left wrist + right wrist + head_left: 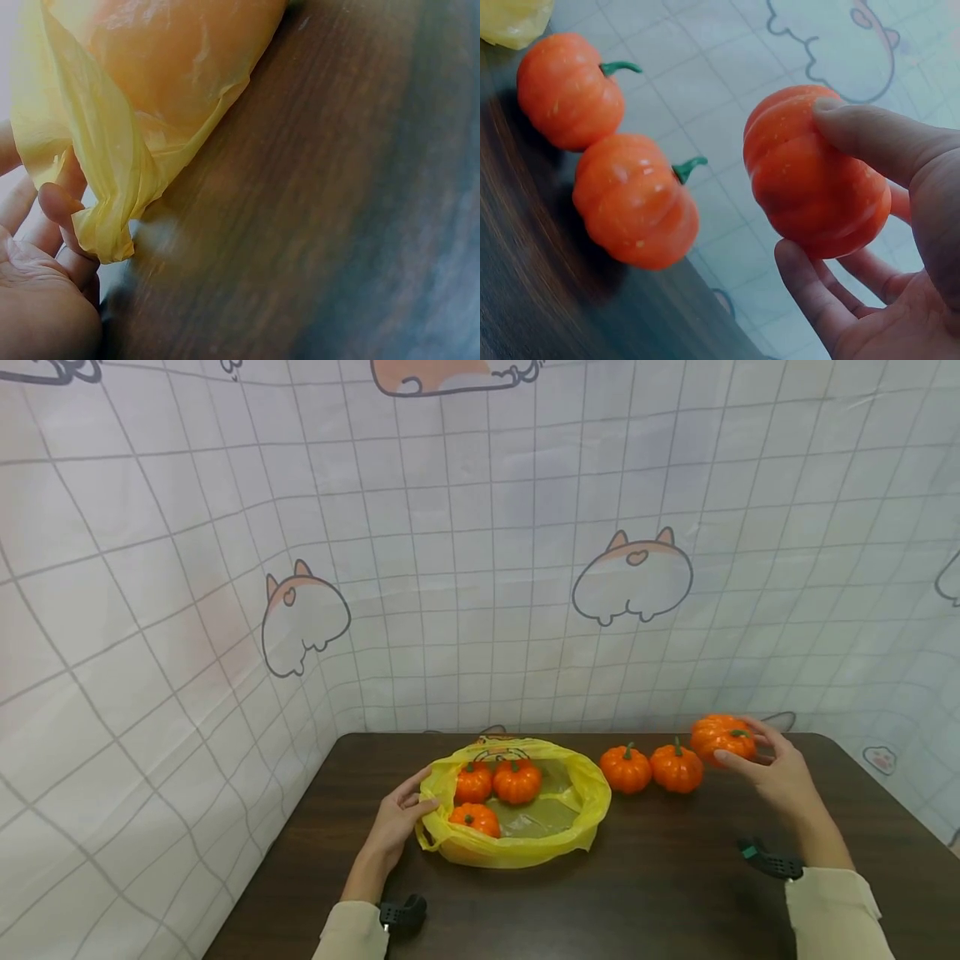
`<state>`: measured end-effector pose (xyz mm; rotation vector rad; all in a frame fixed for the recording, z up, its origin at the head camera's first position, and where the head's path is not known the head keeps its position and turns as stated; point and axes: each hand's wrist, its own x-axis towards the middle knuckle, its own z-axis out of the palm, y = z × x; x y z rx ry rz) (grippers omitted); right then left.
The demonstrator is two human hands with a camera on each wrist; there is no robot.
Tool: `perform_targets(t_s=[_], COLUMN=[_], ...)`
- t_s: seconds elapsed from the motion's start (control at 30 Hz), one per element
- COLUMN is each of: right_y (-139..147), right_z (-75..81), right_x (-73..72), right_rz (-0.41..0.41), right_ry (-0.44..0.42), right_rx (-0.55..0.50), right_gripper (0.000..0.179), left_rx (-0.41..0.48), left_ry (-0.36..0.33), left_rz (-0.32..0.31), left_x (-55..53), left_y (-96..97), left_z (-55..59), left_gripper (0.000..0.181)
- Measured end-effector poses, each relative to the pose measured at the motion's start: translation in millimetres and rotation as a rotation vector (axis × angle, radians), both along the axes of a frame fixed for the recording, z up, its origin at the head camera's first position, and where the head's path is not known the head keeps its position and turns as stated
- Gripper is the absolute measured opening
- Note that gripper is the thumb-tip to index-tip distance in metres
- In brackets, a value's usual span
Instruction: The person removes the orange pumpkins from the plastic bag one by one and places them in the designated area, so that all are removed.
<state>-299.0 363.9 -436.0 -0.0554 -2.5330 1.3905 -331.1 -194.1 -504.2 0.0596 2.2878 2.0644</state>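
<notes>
Fingers point(810, 289) of right hand point(780, 768) pinch a pumpkin point(716, 737), thumb opposite. Best handling, by my reading: grip firm across the ribs, skin looks slick; carry high over the table pair point(651, 769); left hand point(396, 818) to hold the mouth wide. Pumpkin lies between thumb and fingertips, looks clear of the table point(652, 885), stem toward the hand. Left fingers pinch the bag point(517, 857) at its left rim. Farther out: table pair side by side, between held pumpkin and bag. Inside bag, leftward: three more point(517, 781).
</notes>
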Motion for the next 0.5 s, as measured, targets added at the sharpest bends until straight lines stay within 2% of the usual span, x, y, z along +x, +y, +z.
perform_targets(t_s=[0.5], right_y=[21.2], right_z=[-28.6], right_x=[-1.5], right_rz=[-0.082], right_ry=[-0.073], right_rx=[-0.021], right_gripper=[0.091], left_rx=[-0.009], left_ry=[0.002], left_rz=[-0.004], left_x=[-1.3], left_y=[-0.6], left_z=[-1.2], left_gripper=[0.061])
